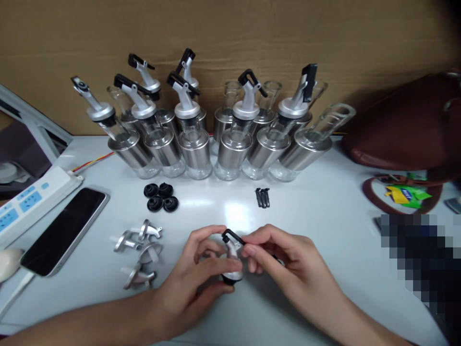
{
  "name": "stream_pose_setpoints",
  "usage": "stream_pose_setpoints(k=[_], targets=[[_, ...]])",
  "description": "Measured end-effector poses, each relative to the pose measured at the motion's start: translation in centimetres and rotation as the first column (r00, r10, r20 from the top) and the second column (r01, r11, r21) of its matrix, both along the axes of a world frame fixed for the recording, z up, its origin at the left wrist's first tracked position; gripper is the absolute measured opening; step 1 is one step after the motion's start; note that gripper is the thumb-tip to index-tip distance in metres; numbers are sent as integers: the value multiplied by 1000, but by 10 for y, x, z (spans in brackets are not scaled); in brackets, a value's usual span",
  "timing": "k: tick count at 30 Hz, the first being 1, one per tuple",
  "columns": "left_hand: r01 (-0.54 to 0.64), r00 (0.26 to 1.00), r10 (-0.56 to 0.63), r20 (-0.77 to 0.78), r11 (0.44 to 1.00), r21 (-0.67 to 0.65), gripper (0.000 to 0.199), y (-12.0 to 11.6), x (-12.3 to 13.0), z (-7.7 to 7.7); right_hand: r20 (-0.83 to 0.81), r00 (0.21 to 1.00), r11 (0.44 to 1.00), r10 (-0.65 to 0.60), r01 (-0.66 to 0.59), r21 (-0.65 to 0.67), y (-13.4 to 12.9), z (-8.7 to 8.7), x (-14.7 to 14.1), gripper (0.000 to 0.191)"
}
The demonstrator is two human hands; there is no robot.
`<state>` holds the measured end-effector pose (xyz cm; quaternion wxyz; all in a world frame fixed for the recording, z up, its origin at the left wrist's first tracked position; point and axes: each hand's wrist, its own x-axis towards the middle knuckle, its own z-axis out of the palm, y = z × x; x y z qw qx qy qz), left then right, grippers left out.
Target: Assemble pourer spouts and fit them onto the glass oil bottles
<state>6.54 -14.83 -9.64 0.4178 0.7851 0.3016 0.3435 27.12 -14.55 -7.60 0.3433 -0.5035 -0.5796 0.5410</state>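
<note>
Left hand (194,269) grips a silver pourer spout (232,249), fingers closed around its body and black base, while right hand (284,254) pinches the tip of its black lever (235,236) between thumb and index, all over the near part of the white table (324,230). Room to move: a stretch of tabletop separates the hands from the glass bottles (194,154) and three loose levers (264,197); leftward is tighter, loose silver spouts (149,250) lying near the left wrist.

bare hands (293,257), bare forearms (115,310), slender fingers (211,265)
</note>
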Motion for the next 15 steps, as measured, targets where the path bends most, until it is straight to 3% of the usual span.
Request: stream_pose_setpoints(k=[9, 15], targets=[[-1, 1000, 2, 16, 999, -52, 33, 1, -1, 1, -39, 997, 996, -64, 66, 67, -1, 3, -2, 9], [-20, 999, 21, 31, 999, -25, 31, 2, -1, 2, 10, 1000, 991, -9, 8, 130, 2, 8, 0, 11]])
